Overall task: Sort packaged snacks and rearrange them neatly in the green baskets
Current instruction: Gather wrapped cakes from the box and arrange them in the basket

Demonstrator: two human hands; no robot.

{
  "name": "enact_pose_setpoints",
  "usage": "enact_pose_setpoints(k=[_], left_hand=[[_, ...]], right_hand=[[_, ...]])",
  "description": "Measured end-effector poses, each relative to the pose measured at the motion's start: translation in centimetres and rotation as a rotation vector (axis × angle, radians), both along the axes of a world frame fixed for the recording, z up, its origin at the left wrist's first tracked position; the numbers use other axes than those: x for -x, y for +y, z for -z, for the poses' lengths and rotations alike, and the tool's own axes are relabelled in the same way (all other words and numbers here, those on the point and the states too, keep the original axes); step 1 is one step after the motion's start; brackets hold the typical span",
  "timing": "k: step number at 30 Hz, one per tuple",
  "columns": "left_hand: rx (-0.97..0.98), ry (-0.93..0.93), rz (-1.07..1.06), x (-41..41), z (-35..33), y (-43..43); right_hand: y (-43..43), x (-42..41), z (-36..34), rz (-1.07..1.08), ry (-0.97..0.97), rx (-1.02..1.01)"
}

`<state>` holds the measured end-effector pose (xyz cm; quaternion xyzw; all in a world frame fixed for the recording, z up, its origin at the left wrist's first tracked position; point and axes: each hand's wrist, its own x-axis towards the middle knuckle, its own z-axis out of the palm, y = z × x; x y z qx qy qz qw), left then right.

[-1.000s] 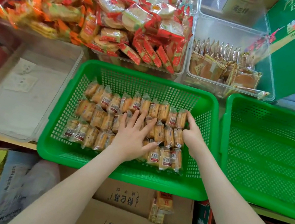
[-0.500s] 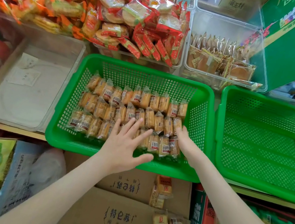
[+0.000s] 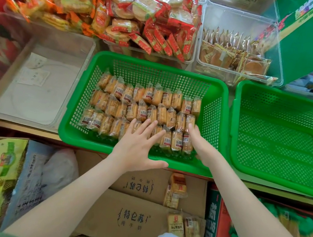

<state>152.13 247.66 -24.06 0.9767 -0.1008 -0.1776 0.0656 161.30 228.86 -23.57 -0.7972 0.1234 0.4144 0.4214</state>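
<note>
**Squaring up the near row**

Three rows of snack packs (image 3: 145, 104) fill the left green basket (image 3: 161, 64) up to its near edge. The left hand (image 3: 138, 146) lies flat on the near row, fingers spread. The right hand (image 3: 195, 140), fingers straight, presses that row's right end. The packs look light, crinkly and brittle, so nudge them gently by their ends.

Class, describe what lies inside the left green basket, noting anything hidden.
Three rows of snack packets lie in the left green basket. The left grip and right grip, open hands, cover part of the near row; what lies beneath is hidden.
</note>
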Motion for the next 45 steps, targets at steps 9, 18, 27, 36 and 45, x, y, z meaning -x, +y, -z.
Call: enact_pose_setpoints(k=[9,18,27,36,45], left_hand=[[0.328,-0.715,0.223,8.2,4.4,-5.0],[0.042,0.183,0.380,14.0,11.8,-11.1],[-0.093,0.304,0.530,17.1,16.2,-13.5],[-0.212,-0.041,0.912,15.1,16.9,-15.9],[0.139,0.006,0.378,16.1,11.6,-12.5]], right_hand=[[-7.2,12.2,0.1,-0.277,-1.116,0.147],[-14.5,22.7,12.3,-0.604,-0.245,0.536],[-13.9,24.1,15.5,-0.607,-0.208,0.537],[-15.5,24.3,12.0,-0.437,-0.391,0.514],[-15.5,22.7,4.8,-0.147,-0.500,0.017]])
